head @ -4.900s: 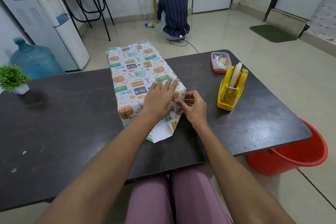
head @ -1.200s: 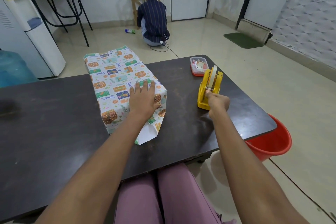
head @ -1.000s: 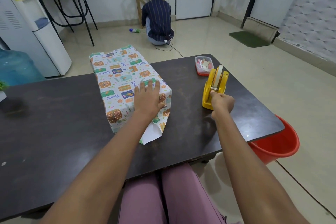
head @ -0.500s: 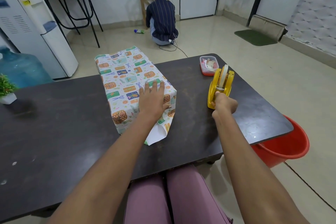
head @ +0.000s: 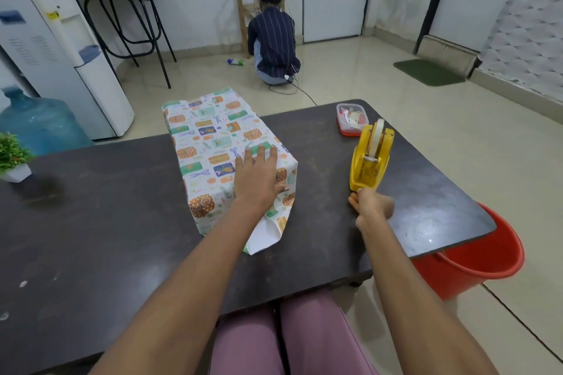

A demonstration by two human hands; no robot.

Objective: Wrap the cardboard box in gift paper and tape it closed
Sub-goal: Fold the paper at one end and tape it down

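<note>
The box wrapped in patterned gift paper (head: 210,143) lies lengthwise on the dark table (head: 91,222). Its near end is loose, with a white paper flap (head: 263,237) sticking out toward me. My left hand (head: 259,173) lies flat on top of the box near that end, fingers straight. A yellow tape dispenser (head: 370,158) stands to the right of the box. My right hand (head: 370,204) is just in front of the dispenser's base, fingers curled as if pinching a strip of tape; the tape itself is too thin to make out.
A small clear tub with a red base (head: 350,119) sits behind the dispenser. A potted plant (head: 13,158) stands at the table's left edge. A red bucket (head: 469,253) is on the floor at the right corner. A person (head: 272,39) crouches far behind.
My right hand went from the folded end of the box to the dispenser, then drew back toward me, away from its cutter. My left hand kept pressing on the box.
</note>
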